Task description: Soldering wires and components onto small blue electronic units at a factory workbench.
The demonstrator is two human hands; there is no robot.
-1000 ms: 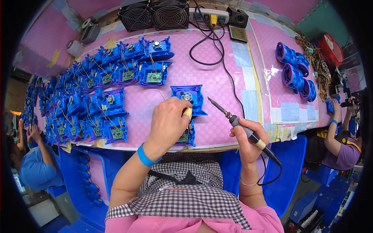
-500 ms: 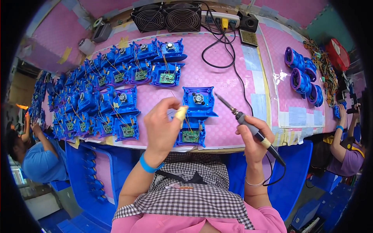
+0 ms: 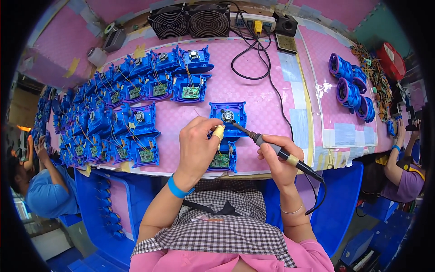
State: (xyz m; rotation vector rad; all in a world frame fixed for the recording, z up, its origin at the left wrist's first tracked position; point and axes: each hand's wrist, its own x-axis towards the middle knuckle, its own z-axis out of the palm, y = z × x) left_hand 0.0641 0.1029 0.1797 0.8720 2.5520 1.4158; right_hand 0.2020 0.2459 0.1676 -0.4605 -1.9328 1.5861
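Note:
My right hand (image 3: 282,165) grips a soldering iron (image 3: 258,138), its tip at the lower right rim of a round speaker (image 3: 227,116). That speaker sits in a blue plastic housing (image 3: 241,109) in front of me. My left hand (image 3: 195,144) is closed in a pinch at the speaker's lower edge, a yellow cover on one finger. Thin wires run up to these fingertips from a green circuit board (image 3: 220,159) in the nearer housing half; the fingers hide the pinched end. My left hand partly covers this half.
Rows of similar blue housings (image 3: 146,115) fill the table's left side. Two fans (image 3: 208,22), a power strip (image 3: 242,20) and a black stand with a sponge tray (image 3: 286,44) line the back. Blue ring-shaped parts (image 3: 348,93) lie right. Co-workers sit on both sides.
The soldering iron has moved left and down, bringing its tip from the air right of the housing to the speaker. My left hand has shifted slightly right toward the speaker, still pinching.

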